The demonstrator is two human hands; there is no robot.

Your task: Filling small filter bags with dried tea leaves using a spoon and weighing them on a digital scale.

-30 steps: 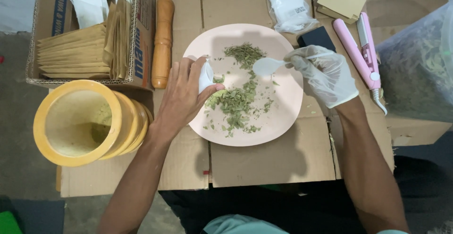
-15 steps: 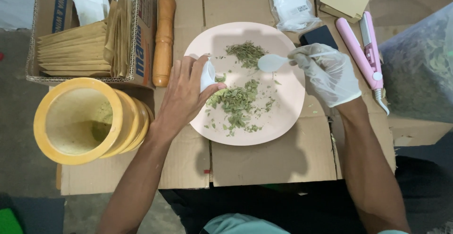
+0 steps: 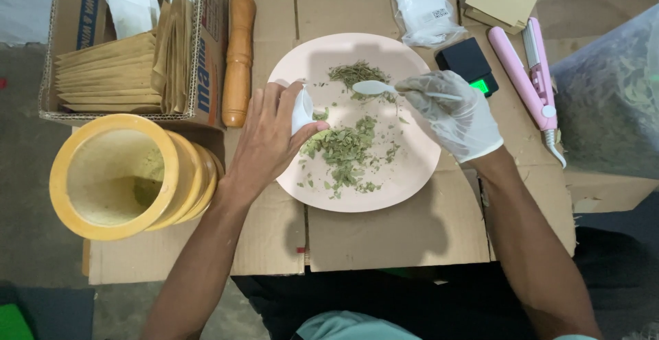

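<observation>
The bare left hand (image 3: 268, 141) grips a small white pouch (image 3: 302, 110), possibly a filter bag, at the left rim of the pale plate (image 3: 412, 168) mid-counter. The gloved right hand (image 3: 456, 117) pinches a white spoon (image 3: 374, 87), its bowl above the dried green leaves (image 3: 343, 149) heaped on the plate.

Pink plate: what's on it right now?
On the pink plate lie two piles of dried green leaves. The gloved right hand holds a white spoon over the far pile; the bare left hand holds a small white bag, hiding the rim beneath.
</observation>
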